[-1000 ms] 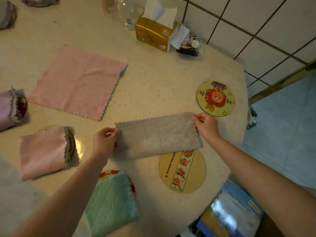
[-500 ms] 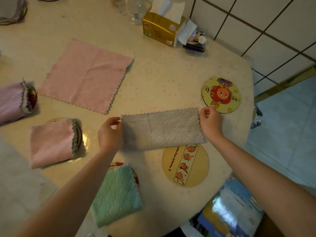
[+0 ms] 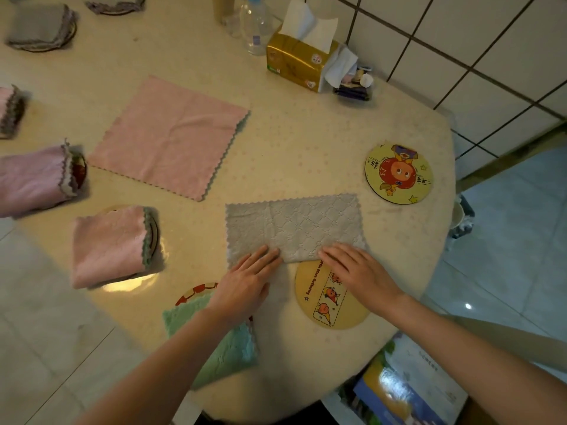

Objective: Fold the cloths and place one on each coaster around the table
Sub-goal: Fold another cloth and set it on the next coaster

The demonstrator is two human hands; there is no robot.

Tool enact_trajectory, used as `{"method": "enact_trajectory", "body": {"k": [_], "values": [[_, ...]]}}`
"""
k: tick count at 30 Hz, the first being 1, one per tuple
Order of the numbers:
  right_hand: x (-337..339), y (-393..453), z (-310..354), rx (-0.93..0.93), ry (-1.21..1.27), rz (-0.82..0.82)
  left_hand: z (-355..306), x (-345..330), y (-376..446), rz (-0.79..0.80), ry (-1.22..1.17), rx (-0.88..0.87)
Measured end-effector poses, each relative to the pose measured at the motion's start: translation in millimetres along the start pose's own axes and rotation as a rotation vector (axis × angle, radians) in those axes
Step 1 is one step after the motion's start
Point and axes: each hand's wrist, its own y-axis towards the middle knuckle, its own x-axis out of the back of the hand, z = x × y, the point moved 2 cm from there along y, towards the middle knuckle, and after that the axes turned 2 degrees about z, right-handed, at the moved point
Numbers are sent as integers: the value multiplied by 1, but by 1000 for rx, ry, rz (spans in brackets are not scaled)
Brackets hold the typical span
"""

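Note:
A grey quilted cloth [image 3: 294, 225], folded once into a long strip, lies flat near the table's front. My left hand [image 3: 245, 283] and my right hand [image 3: 356, 271] rest palm-down, fingers spread, on its near edge. Just under that edge lies a bare tan coaster [image 3: 328, 302]. A bare yellow coaster [image 3: 399, 174] sits to the right. A pink cloth [image 3: 171, 139] lies unfolded further back. Folded cloths sit on coasters: a green cloth [image 3: 227, 348] under my left forearm, a pink folded cloth [image 3: 110, 246], and another pink one [image 3: 33, 179] at the left.
A gold tissue box [image 3: 294, 62], a clear bottle [image 3: 256, 26] and a small tray of items [image 3: 356, 84] stand at the back by the tiled wall. Two grey folded cloths [image 3: 40, 29] sit far left. The table edge [image 3: 441, 240] curves on the right; a printed bag [image 3: 405, 388] lies below.
Both hands let go of the grey cloth's two ends and came inward, now pressing flat on its near edge. The cloth stays folded in a strip.

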Motion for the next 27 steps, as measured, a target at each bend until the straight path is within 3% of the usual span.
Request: {"method": "enact_trajectory", "body": {"k": [9, 16, 19, 23, 27], "values": [[10, 9, -24, 1, -36, 133, 27, 26, 2, -1, 165, -11], [27, 11, -31, 31, 34, 18, 36, 46, 16, -2, 172, -120], [37, 3, -21, 59, 120, -85, 41, 72, 15, -79, 172, -151], [34, -19, 23, 237, 232, -99, 66, 88, 8, -182, 229, -54], [22, -22, 62, 298, 357, -125, 56, 63, -11, 10, 184, 101]]}}
